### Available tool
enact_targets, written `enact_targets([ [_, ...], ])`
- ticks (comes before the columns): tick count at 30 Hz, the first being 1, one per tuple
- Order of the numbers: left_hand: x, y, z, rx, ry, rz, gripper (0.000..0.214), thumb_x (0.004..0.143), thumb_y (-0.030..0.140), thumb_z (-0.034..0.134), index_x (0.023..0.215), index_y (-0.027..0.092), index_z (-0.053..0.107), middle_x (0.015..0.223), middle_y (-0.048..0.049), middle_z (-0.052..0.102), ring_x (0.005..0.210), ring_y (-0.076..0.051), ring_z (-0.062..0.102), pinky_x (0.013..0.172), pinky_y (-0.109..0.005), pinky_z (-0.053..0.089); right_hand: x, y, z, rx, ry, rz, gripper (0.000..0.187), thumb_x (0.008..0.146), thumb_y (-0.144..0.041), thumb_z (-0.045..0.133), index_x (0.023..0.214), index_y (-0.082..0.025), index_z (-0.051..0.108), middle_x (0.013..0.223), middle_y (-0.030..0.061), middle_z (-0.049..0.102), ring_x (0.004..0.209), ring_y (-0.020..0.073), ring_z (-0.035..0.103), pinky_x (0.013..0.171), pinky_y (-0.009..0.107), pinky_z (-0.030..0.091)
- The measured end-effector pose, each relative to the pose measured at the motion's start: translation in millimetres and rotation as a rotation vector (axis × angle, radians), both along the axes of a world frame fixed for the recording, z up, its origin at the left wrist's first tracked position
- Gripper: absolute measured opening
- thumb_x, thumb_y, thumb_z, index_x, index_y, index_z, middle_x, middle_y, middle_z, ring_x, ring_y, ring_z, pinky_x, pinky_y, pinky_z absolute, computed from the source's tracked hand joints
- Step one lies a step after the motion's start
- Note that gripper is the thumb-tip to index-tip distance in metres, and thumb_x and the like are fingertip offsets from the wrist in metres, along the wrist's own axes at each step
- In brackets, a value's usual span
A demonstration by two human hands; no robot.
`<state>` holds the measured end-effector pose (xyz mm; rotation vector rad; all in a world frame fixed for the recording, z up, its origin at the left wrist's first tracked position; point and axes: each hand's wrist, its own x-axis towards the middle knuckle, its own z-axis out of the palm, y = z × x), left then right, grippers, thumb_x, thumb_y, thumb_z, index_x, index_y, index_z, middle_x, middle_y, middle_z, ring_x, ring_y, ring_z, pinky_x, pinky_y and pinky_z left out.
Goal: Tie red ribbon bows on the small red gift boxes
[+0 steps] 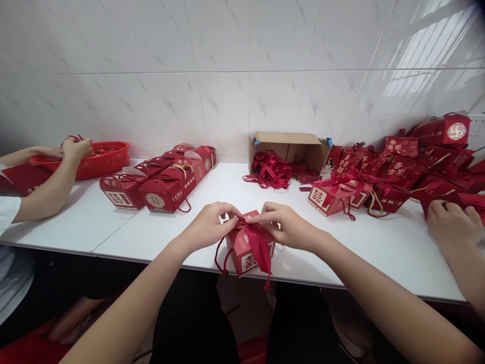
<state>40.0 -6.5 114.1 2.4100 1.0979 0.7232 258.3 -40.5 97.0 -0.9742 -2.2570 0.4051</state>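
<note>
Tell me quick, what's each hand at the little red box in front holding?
Left hand: closed, pinching the ribbon atop the box.
Right hand: fingers at the ribbon; grip can't be told.

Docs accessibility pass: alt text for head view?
A person's left hand and right hand touch the red ribbon atop a small red box near the front of a white table. Behind stand an open cardboard carton with loose ribbons and more red boxes on both sides; co-workers' hands show at far left and far right.
</note>
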Motion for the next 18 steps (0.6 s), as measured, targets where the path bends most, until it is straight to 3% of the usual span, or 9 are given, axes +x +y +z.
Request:
enact_targets([
  [5, 1, 1, 1.0, -0.063, -0.017, 0.022, 0.015, 0.076, 0.026, 0.053, 0.077, 0.021, 0.066, 0.075, -0.0002, 0.066, 0.069, -0.016, 0.057, 0.062, -0.026, 0.045, 0, 2, -9.7, 0.048, -0.032, 0.045, 0.043, 0.081, -0.004, 0.045, 0.109, -0.026, 0.069, 0.086, 0.0055, 0.05, 0.075, 0.0147, 0.052, 0.07, 0.03, 0.05],
  [9, 1, 2, 4.8, -0.064, -0.011, -0.096, 0.006, 0.074, 0.025, 0.056, 0.074, 0.02, 0.06, 0.079, 0.0001, 0.062, 0.074, -0.016, 0.055, 0.07, -0.027, 0.045, 0, 4, -13.9, 0.031, 0.016, 0.07, 0.041, 0.083, -0.007, 0.047, 0.109, -0.029, 0.068, 0.088, 0.0056, 0.05, 0.079, 0.0158, 0.053, 0.072, 0.033, 0.051],
  [13, -2, 6, 5.1, -0.105, 0.018, -0.204, 0.011, 0.078, 0.03, 0.054, 0.079, 0.02, 0.06, 0.085, -0.0022, 0.059, 0.081, -0.017, 0.054, 0.075, -0.029, 0.045, 1, 9, -17.9, 0.034, 0.044, 0.1, 0.041, 0.082, -0.005, 0.047, 0.105, -0.03, 0.07, 0.088, 0.0051, 0.049, 0.079, 0.0152, 0.052, 0.071, 0.033, 0.051],
  [18, -1, 7, 1.4, -0.206, -0.046, -0.213, 0.013, 0.079, 0.032, 0.056, 0.075, 0.019, 0.056, 0.082, -0.0012, 0.055, 0.075, -0.015, 0.05, 0.07, -0.026, 0.044, 2, 14, -21.2, 0.059, 0.044, 0.129, 0.046, 0.08, 0.0, 0.044, 0.102, -0.029, 0.071, 0.087, 0.0043, 0.046, 0.079, 0.0147, 0.05, 0.07, 0.031, 0.05],
])
